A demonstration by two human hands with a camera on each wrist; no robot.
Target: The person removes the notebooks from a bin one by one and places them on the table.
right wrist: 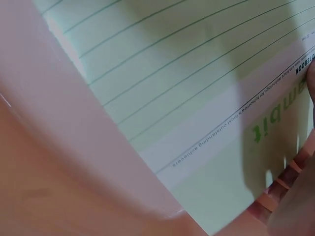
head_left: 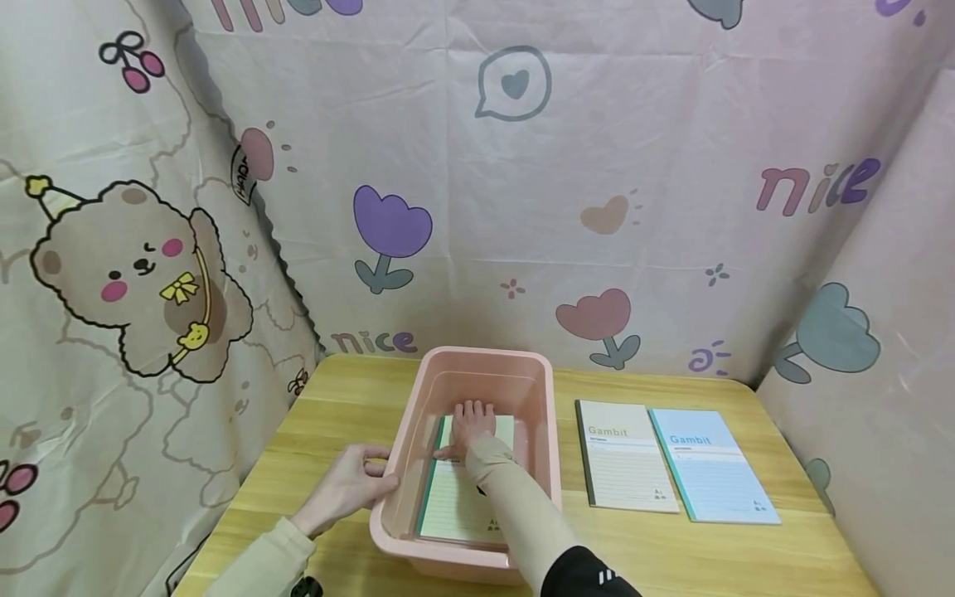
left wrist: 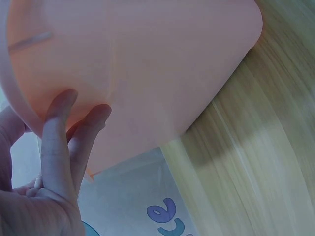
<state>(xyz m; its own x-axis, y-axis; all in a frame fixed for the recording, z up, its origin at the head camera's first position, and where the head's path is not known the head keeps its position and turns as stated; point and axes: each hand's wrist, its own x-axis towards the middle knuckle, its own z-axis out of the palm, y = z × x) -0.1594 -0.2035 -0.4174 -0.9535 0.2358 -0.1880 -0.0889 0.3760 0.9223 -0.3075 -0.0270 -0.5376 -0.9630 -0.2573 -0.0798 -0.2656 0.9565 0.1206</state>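
Note:
A pink plastic bin (head_left: 488, 358) stands on the table. My left hand (head_left: 345, 485) grips its left rim, the thumb over the edge and the fingers against the outer wall (left wrist: 162, 64). Inside the bin lies a pale green lined notebook (head_left: 457, 506) with a green spine. My right hand (head_left: 473, 427) reaches in and rests on its upper part, fingers straight and extending past the top edge, thumb toward the spine. In the right wrist view, the notebook's cover (right wrist: 162, 98) fills much of the picture, and the fingers (right wrist: 283, 187) show at its top edge.
Right of the bin, a cream notebook (head_left: 627, 464) with a dark spine and a light blue notebook (head_left: 716, 473) lie side by side on the wooden table (head_left: 358, 385). A printed cloth (head_left: 477, 182) hangs behind the table and along both sides.

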